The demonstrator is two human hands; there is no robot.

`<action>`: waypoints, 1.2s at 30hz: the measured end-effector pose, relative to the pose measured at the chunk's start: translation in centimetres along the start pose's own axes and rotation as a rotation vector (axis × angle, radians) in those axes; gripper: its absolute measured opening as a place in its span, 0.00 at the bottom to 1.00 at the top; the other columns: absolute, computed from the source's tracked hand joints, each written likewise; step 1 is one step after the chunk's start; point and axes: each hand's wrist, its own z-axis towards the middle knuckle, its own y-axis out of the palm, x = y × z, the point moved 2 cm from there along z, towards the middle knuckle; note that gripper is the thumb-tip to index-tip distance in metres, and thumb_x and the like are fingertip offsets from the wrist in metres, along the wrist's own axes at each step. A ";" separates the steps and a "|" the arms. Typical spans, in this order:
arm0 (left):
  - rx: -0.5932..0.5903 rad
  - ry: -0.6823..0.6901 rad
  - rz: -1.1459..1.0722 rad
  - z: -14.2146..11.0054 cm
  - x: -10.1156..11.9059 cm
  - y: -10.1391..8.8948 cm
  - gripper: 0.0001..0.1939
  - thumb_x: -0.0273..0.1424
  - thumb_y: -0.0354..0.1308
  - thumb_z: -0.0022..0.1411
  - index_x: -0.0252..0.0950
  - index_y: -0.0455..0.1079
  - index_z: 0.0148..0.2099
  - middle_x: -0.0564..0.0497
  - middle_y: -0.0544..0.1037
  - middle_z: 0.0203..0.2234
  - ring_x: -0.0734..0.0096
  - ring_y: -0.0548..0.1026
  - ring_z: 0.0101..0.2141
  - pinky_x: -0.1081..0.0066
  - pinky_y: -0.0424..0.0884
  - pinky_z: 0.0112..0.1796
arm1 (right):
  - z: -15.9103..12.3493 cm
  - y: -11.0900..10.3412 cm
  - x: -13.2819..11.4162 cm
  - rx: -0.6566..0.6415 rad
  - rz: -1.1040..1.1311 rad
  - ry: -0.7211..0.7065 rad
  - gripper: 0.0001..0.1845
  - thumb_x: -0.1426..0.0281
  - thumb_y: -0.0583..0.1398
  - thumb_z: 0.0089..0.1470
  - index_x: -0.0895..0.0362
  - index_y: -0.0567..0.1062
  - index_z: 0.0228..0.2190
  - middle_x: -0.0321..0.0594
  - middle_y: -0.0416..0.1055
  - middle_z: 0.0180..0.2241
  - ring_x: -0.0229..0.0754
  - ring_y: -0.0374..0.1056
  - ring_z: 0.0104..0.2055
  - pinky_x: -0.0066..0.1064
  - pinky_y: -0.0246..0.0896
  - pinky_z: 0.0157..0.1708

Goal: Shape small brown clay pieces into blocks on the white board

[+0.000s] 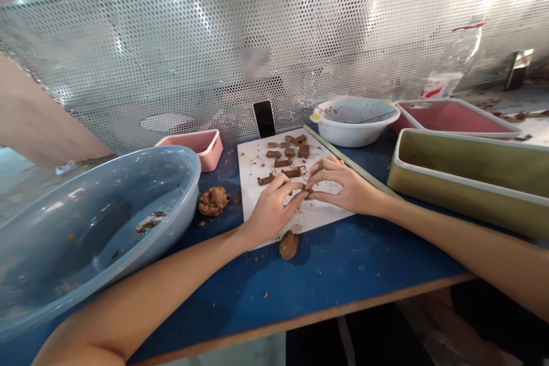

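Note:
Both my hands meet over a white board (257,163) on the blue table. My left hand (272,209) and my right hand (343,186) have their fingertips pressed together on a small brown clay piece (305,187), mostly hidden by the fingers. Several shaped brown clay pieces (288,155) lie in rows on the far part of the board. A brown clay lump (289,244) sits at the board's near edge by my left wrist. A bigger clay lump (213,201) lies left of the board.
A large blue basin (34,229) fills the left. A small pink box (206,146) and a black phone (264,118) stand behind the board. At the right are a white bowl (343,134), a green tray (472,189), a pink tray (450,117) and a perforated metal screen (193,51).

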 end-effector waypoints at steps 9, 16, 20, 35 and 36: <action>0.004 -0.012 -0.010 0.1 0.2 -0.1 0.11 0.37 0.59 0.82 0.38 0.79 0.48 0.49 0.76 0.39 0.67 0.76 0.38 0.66 0.75 0.43 | -0.1 -0.1 -0.2 -0.023 -0.024 0.016 0.10 0.57 0.67 0.69 0.48 0.84 0.43 0.44 0.77 0.48 0.53 0.71 0.54 0.53 0.64 0.59; -0.014 -0.100 -0.038 0.3 0.9 -0.5 0.11 0.33 0.54 0.83 0.38 0.73 0.44 0.50 0.74 0.38 0.67 0.74 0.38 0.65 0.72 0.43 | 0.1 -0.4 -0.2 -0.031 -0.034 0.037 0.10 0.57 0.67 0.68 0.49 0.81 0.41 0.45 0.75 0.49 0.54 0.70 0.56 0.53 0.62 0.62; -0.015 -0.101 -0.049 0.4 1.3 -0.7 0.14 0.30 0.52 0.82 0.39 0.65 0.38 0.51 0.69 0.35 0.68 0.70 0.36 0.65 0.69 0.41 | 0.1 -0.6 0.3 -0.053 -0.062 0.083 0.12 0.55 0.65 0.69 0.50 0.78 0.40 0.47 0.74 0.51 0.57 0.68 0.61 0.57 0.60 0.66; -0.046 -0.088 -0.040 0.3 1.1 -0.6 0.12 0.29 0.53 0.80 0.39 0.66 0.38 0.51 0.72 0.36 0.67 0.73 0.37 0.64 0.71 0.43 | -0.1 -0.9 1.6 -0.055 -0.239 0.152 0.19 0.53 0.61 0.72 0.51 0.81 0.34 0.49 0.74 0.50 0.58 0.69 0.58 0.56 0.62 0.58; -0.046 -0.089 -0.040 0.3 1.0 -0.5 0.11 0.29 0.53 0.80 0.39 0.67 0.40 0.50 0.73 0.37 0.67 0.74 0.38 0.64 0.71 0.44 | -0.1 -0.8 1.8 -0.042 -0.238 0.156 0.17 0.53 0.63 0.71 0.51 0.81 0.36 0.49 0.73 0.51 0.58 0.68 0.58 0.57 0.61 0.59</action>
